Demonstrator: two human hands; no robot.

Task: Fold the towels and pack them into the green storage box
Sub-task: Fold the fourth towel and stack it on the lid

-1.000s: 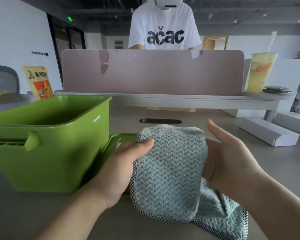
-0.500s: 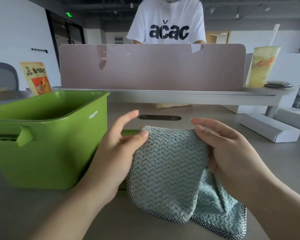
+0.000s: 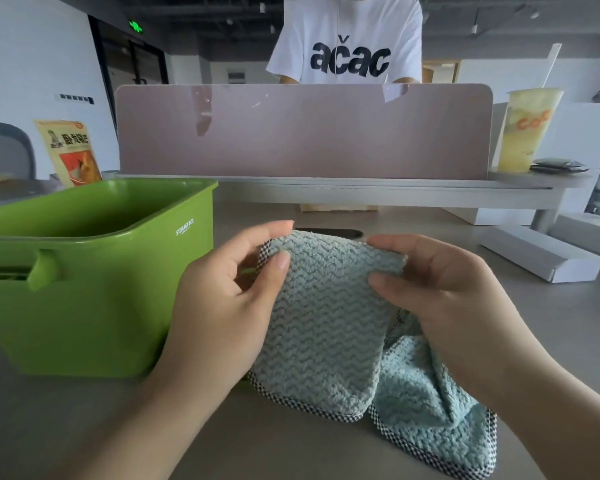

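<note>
A light blue towel point(image 3: 323, 327) with a black-and-white checked border hangs upright in front of me, its lower end crumpled on the grey table. My left hand point(image 3: 222, 306) pinches the towel's top left corner between thumb and fingers. My right hand point(image 3: 440, 299) pinches the top right corner the same way. The green storage box point(image 3: 94, 282) stands open on the table just left of my left hand; from here its inside looks empty. A green edge point(image 3: 248, 271), apparently a lid, shows behind the towel.
A pink desk divider point(image 3: 302, 133) runs across the back, with a person in a white T-shirt point(image 3: 347, 39) behind it. A yellow drink cup point(image 3: 523, 133) sits on the shelf at right. White flat boxes point(image 3: 541, 254) lie at right; a snack bag point(image 3: 70, 150) stands behind the box.
Both hands shifted from flat holds on the towel's sides to pinching its top corners, and the towel's top edge rose slightly.
</note>
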